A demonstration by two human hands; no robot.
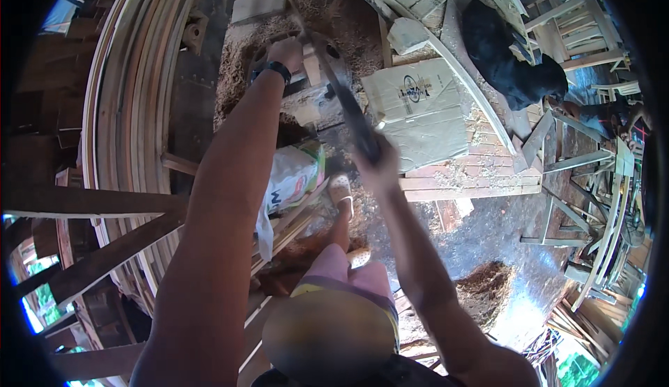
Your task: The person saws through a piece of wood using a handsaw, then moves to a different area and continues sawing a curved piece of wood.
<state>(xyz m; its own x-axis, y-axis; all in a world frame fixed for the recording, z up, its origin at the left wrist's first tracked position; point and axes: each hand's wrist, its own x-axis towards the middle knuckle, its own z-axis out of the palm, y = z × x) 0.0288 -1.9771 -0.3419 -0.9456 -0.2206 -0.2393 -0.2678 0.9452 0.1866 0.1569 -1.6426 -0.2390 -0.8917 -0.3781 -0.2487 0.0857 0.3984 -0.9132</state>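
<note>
Tan cardboard box (pixel 420 112) just beyond right hand (pixel 376 167), white sack (pixel 293 178) below.

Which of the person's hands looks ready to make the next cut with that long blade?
Probably the right hand: it grips the handle of the long dark blade. The left hand holds the wood piece at the blade's far end.

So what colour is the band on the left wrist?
Black; the wristband shows clearly in the head view.
</note>
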